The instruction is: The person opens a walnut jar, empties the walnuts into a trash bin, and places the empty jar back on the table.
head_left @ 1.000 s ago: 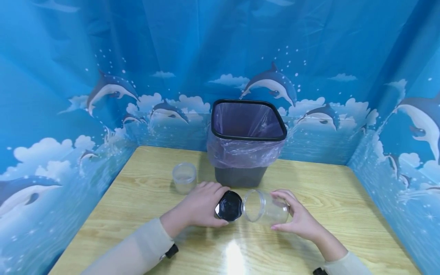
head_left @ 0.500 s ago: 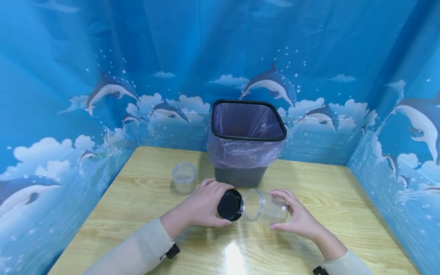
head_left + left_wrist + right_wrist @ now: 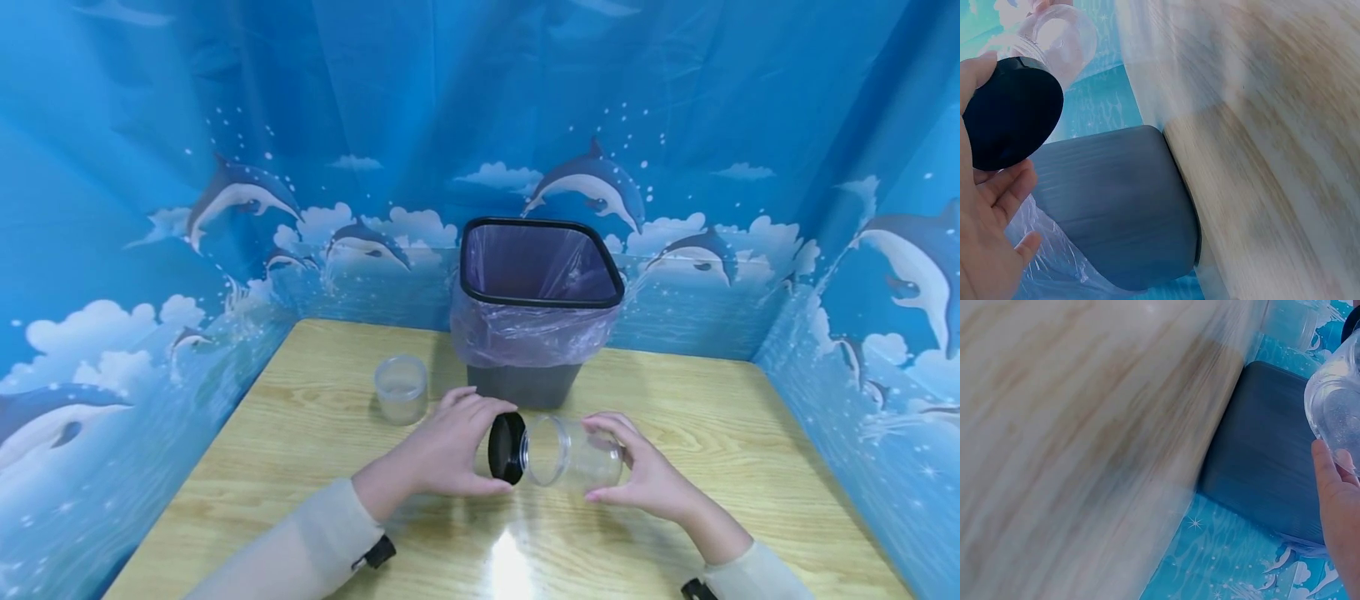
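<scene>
My left hand [image 3: 457, 446] grips a round black lid [image 3: 507, 448] by its edge, thumb below and fingers on top in the head view. The lid's flat black face [image 3: 1013, 115] shows in the left wrist view. Facing it, a clear plastic jar [image 3: 592, 457] lies on its side in the air, its threaded mouth turned left toward the lid. My right hand [image 3: 648, 475] holds the jar around its base end. Lid and jar mouth are right beside each other. The jar's clear base [image 3: 1338, 406] shows at the edge of the right wrist view.
A grey bin [image 3: 525, 383] with a black rim and a purple liner bag stands behind the hands. Left of it, a clear plastic cup [image 3: 402, 390] stands upright on the wooden table [image 3: 315, 400]. Blue dolphin-print curtains [image 3: 360, 125] surround the table's back and sides.
My left hand has turned the lid from facing up toward the camera to nearly edge-on, and moved it slightly right. The jar and right hand have shifted slightly left.
</scene>
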Demonstrator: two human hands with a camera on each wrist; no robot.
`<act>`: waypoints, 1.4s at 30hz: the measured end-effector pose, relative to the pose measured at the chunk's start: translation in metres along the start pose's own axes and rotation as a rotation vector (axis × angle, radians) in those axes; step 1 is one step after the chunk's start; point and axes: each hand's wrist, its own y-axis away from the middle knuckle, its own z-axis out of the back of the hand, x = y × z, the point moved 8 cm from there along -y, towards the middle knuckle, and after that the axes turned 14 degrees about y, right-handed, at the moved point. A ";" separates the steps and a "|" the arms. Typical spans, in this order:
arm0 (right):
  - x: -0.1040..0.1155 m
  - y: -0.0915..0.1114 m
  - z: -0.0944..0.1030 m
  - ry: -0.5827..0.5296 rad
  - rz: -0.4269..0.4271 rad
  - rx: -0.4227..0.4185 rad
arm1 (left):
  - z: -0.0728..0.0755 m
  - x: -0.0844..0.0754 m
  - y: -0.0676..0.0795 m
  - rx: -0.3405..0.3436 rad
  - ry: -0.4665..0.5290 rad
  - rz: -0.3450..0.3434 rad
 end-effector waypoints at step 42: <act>-0.017 -0.002 -0.011 -0.052 0.022 0.025 | -0.003 -0.020 -0.020 -0.161 -0.020 -0.068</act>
